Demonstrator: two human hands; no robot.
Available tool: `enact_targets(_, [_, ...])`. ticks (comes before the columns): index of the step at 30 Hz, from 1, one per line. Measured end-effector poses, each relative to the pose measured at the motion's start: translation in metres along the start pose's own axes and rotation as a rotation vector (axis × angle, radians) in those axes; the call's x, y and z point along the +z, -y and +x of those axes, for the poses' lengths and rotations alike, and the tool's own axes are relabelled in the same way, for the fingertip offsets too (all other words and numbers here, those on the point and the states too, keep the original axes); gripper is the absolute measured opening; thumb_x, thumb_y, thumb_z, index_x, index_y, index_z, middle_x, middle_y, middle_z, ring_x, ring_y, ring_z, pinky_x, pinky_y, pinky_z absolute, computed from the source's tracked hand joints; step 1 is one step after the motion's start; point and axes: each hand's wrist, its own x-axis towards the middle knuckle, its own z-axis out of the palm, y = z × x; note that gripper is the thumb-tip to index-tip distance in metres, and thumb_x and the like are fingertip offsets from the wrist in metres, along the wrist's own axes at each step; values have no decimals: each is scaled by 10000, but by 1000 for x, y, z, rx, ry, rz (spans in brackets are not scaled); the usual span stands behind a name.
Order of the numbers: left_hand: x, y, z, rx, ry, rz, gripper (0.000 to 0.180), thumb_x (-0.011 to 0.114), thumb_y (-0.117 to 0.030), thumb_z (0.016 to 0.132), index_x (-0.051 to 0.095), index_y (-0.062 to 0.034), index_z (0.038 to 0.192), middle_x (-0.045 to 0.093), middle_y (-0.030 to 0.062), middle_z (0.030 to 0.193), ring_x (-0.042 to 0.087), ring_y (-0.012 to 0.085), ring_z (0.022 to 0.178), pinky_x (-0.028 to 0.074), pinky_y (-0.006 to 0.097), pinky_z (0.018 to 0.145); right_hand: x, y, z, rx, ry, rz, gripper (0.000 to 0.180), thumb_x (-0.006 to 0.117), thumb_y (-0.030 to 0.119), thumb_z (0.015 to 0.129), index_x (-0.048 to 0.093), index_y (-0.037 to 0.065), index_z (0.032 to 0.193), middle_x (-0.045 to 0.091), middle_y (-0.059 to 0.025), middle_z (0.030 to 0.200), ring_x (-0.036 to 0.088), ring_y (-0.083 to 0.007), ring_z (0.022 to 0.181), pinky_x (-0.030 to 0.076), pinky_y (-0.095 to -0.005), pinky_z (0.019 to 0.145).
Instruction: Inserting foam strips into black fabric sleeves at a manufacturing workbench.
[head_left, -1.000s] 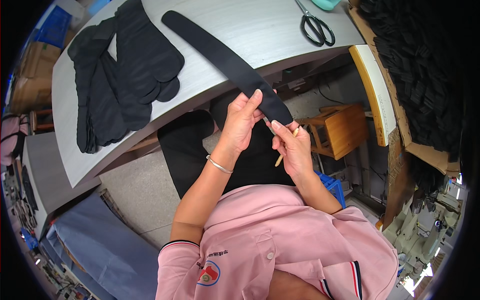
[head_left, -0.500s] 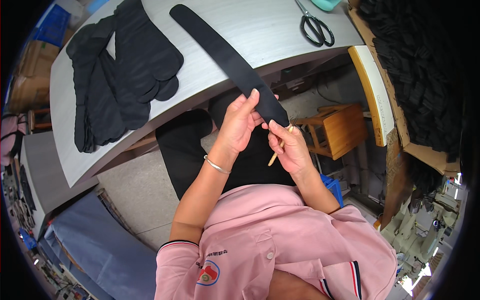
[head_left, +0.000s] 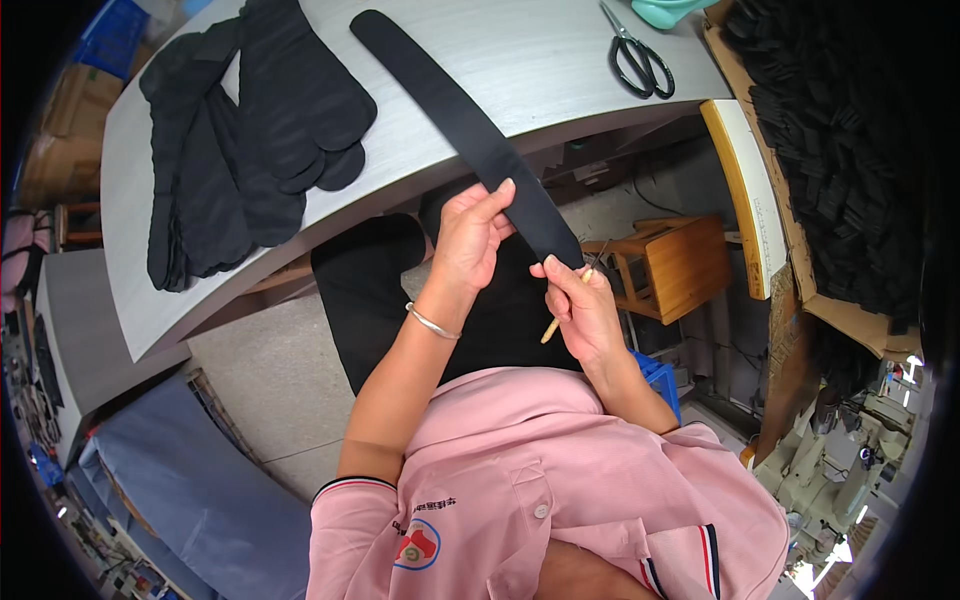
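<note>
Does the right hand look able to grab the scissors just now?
Probably not: the right hand holds the black strip and a pale-handled tool, though nothing covers the scissors.

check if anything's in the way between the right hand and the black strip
Nothing visible: the right hand has its thumb on the near end of the black strip. It also holds a pale stick, which doesn't keep the thumb off. The left hand grips farther up.

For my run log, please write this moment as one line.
left hand: holds black strip; right hand: pinches black strip, holds slim tool; table: scissors, black cloth pieces
</note>
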Motion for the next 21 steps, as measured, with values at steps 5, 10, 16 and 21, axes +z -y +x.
enact_targets(5, [9,-11,-5,-1,25,43,345,585,-285,1018,637,19,1170,701,133,1137,684,201,1020,521,359,937,-1,1,-4,-16,-11,72,153,709,173,937,719,24,902,676,-5,747,426,-25,493,306,-189,450])
enact_targets(10, [14,-10,-21,-29,56,-13,434,525,-376,1039,601,9,1224,676,139,1184,671,216,1054,521,369,948,6,-4,-4,-35,-67,56,161,687,182,954,721,25,934,630,5,678,419,-32,475,279,-199,435])
enact_targets(16, [16,-22,-15,68,87,-50,459,550,-367,1026,550,16,1281,645,175,1244,650,263,1128,535,406,966,10,-4,-21,-245,-48,-277,142,651,125,960,715,17,1024,698,-37,825,475,-28,496,308,-185,453])
enact_targets(21, [21,-22,-16,63,114,-81,427,561,-344,1024,553,9,1264,639,180,1257,645,271,1142,537,409,970,15,3,-19,-536,62,-680,267,605,87,965,621,-31,1204,700,-81,1090,532,-49,530,399,-200,480])
